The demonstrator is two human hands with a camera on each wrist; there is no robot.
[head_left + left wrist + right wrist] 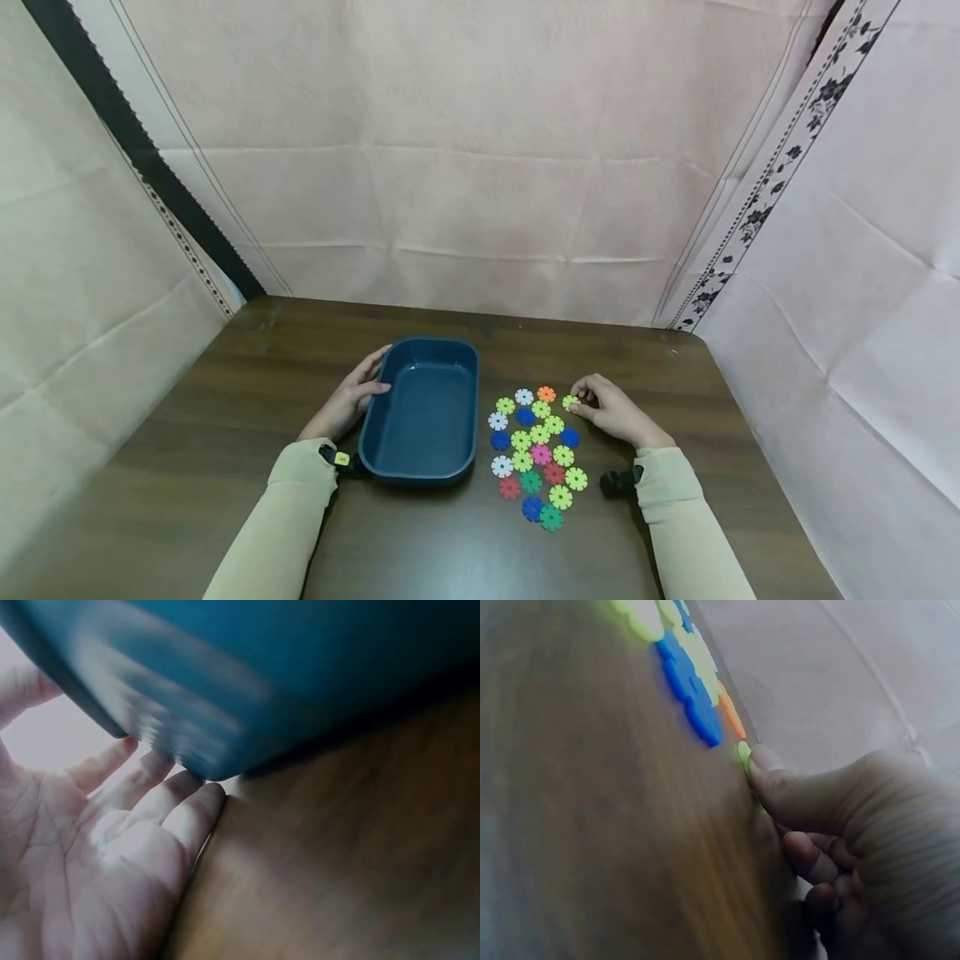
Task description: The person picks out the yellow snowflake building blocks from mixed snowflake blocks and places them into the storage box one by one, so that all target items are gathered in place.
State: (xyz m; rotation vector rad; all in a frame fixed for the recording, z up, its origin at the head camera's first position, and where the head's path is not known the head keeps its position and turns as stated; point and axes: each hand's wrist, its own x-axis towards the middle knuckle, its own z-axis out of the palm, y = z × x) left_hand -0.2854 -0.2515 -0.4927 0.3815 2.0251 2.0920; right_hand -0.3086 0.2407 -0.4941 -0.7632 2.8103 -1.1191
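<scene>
A deep blue rectangular tray [422, 408] stands on the table, with nothing lying in it. My left hand [349, 402] holds its left side, thumb over the rim and the other fingers along the outer wall [187, 697]. To the right of the tray lies a loose cluster of notched plastic discs, such as a pink disc [541, 454] and an orange disc [546, 394]. At the cluster's far right corner, my right hand [613, 414] pinches a yellow-green notched disc [570, 402] at its edge. In the right wrist view the thumb covers part of that disc [743, 751].
The brown wooden table [225, 467] carries the tray and discs. Pale cloth hangs behind the table [480, 208] and at both sides. Close to the right forearm, a dark wrist device [617, 483] sits near the discs' right edge.
</scene>
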